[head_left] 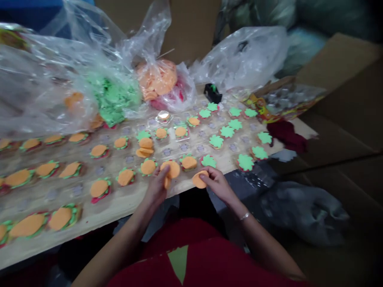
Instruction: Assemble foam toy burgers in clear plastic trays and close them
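Note:
Pinched in my left hand (156, 187) are flat orange foam bun pieces (172, 170), at the table's front edge. My right hand (218, 184) closes on a single orange foam bun piece (198, 180), a little to the right and apart from the left hand. Just beyond them sits a toy burger (188, 162) with an orange top in a clear tray. To its right, green lettuce-shaped pieces (208, 161) lie uppermost on their stacks. A small pile of loose orange bun pieces (145, 147) rests behind my left hand.
Rows of orange-topped burgers (100, 187) fill the left side of the table (125, 201). Behind stand clear bags of green pieces (110, 97) and orange pieces (158, 79). A black tape dispenser (212, 95), a dark red cloth (287, 135) and a cardboard box (338, 63) are at the right.

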Action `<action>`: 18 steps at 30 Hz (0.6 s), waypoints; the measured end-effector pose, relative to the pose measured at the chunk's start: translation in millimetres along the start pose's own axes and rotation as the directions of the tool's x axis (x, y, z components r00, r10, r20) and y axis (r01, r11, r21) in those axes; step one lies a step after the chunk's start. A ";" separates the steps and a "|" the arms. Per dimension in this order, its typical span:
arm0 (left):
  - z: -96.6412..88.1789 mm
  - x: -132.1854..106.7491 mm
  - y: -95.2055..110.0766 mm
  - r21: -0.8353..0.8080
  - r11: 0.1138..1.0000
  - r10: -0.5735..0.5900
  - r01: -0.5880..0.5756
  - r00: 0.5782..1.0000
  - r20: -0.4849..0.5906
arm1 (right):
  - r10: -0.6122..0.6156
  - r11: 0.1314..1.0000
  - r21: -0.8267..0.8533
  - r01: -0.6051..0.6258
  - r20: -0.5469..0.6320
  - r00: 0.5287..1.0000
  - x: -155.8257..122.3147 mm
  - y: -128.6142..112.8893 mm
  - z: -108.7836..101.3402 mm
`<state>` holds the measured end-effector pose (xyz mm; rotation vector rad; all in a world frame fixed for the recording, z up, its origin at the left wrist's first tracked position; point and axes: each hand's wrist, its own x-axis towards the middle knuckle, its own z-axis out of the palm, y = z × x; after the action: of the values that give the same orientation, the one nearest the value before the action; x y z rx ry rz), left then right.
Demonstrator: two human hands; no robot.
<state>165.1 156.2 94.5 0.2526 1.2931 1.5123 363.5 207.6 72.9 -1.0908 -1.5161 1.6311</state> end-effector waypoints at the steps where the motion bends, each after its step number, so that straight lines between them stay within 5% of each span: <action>1: -1.1 2.9 2.5 -0.010 0.999 -0.033 0.033 0.999 -0.005 | -0.021 0.999 -0.046 0.019 -0.028 0.999 3.0 -0.1 -7.6; 5: 3.7 3.5 6.9 -0.001 0.991 -0.133 0.133 0.989 0.061 | -0.180 0.914 -0.390 0.113 -0.140 0.974 21.6 0.0 -33.6; 12: 11.9 -1.7 5.2 0.061 0.985 -0.171 0.164 0.974 0.146 | -0.332 0.545 -0.835 0.072 -0.137 0.933 35.3 1.0 -32.5; 15: 13.7 -1.1 3.8 0.095 0.981 -0.181 0.166 0.967 0.179 | -0.433 0.589 -0.796 0.142 -0.163 0.886 26.7 -4.8 -23.0; 18: 23.8 -3.7 0.5 0.142 0.980 -0.170 0.138 0.954 0.248 | -0.369 0.802 -0.540 0.258 -0.107 0.923 14.0 -12.8 -5.9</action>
<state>183.4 167.1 105.8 0.4063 1.1684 1.2241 361.6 224.1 83.7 -1.1558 -1.9283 0.8642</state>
